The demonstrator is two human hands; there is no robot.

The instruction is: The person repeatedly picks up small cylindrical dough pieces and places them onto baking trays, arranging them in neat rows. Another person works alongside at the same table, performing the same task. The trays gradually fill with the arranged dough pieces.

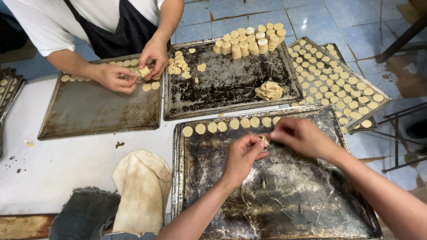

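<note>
The left hand (242, 156) is pinching a small piece of pale dough (264, 140) between thumb and fingertips, fingers curled in around it. The right hand (301, 136) is meeting it from the other side, fingers bent and closing on the same dough piece at its tip, so both hands are grasping it together. The dough is sitting in the air just above the near baking tray (284, 200), a dark, stained metal sheet, close below the row of flat dough rounds (231, 125) lining that tray's far edge. Beyond it a second dark tray (222, 84) is carrying stacked dough discs (249, 41) at its far end, a loose crumpled lump of dough (268, 90) near its right side, and scattered scraps on its left. To the right a tilted tray (382, 104) is filled with neat rows of rounds. Across the table (44, 155) another person's two hands (133, 71) are working dough over a grey tray (98, 111), touching pieces at its far edge. A cream cloth (142, 186) and a dark grey cloth (84, 213) are lying on the white table just left of the near tray.
</note>
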